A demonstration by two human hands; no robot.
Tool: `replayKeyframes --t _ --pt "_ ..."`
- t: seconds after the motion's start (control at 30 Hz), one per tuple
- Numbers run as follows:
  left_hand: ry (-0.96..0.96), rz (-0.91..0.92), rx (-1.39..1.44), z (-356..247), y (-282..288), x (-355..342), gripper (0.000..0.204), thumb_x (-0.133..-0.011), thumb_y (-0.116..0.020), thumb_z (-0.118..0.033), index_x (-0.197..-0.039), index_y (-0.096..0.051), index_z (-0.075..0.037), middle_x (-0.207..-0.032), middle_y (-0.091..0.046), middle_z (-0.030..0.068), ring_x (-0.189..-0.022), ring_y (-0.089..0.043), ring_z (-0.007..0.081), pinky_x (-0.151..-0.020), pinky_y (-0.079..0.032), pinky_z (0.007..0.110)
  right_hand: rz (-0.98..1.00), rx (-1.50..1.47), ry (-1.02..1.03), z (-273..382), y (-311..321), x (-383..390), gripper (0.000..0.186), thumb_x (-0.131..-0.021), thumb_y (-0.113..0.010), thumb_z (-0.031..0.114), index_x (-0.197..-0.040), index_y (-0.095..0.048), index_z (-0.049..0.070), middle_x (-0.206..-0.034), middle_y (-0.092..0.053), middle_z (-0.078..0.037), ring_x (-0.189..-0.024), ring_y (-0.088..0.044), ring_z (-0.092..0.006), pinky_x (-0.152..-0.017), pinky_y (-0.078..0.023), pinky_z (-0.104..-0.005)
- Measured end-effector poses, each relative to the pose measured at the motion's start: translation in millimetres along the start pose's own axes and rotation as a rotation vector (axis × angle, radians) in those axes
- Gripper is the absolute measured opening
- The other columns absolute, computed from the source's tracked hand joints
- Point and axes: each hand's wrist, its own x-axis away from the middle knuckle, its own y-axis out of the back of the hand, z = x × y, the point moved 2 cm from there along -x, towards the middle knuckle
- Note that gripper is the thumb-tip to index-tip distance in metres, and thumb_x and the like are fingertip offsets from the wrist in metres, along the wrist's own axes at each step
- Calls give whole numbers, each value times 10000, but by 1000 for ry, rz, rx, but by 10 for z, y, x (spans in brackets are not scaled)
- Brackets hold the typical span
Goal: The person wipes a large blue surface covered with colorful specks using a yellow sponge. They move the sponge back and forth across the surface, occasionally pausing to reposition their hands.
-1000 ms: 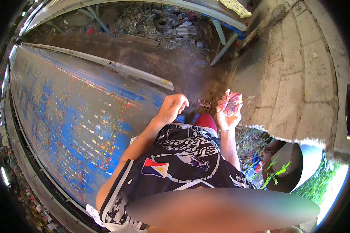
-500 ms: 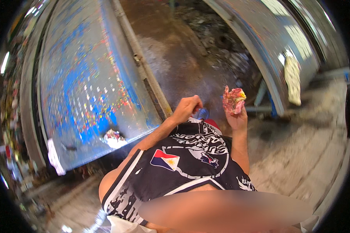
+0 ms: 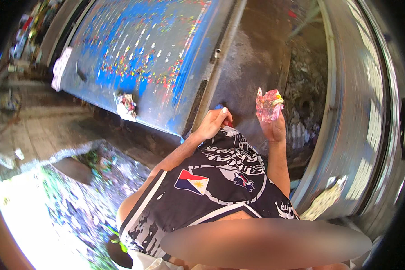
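Pink-stained crumpled rag point(image 3: 270, 108) at two o'clock, pinched in the right hand point(image 3: 273, 129), grip closed, left hand point(image 3: 213, 124) near centre, loosely curled, contents unclear, white-lettered black jersey point(image 3: 220, 191) at six, paint-speckled counter point(image 3: 155, 114) towards eleven.

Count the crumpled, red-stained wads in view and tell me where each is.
2: one crumpled pink-and-red wad in the right hand, one crumpled white-and-red wad by the near edge of the blue-spattered grey table. Others may be hidden.

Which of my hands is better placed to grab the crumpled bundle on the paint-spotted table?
Probably the left hand: it looks empty and nearer the crumpled bundle; the right hand holds a reddish rag.
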Motion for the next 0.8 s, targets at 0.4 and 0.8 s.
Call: replayKeyframes --t 0.4,0.8 --pt "-191 -532 -163 -375 672 -791 550 -1201 -484 -430 -980 -732 8 -823 -692 118 -787 -683 233 -741 -552 414 57 498 -320 30 -239 -2412 440 -1171 -617 255 -1545 -556 31 -1378 -691 -71 -1166 -688 -194 -942 -560 -362" --pt "70 -1161 -254 -310 722 -1104 372 -1154 -590 -284 -947 -714 -1 -789 -652 178 -725 -644 351 -699 -511 445 1026 1729 450 -734 -633 -4980 577 -914 -708 -95 -1466 -687 73 -1409 -694 -165 -1212 -673 -388 -1103 -538 -455"
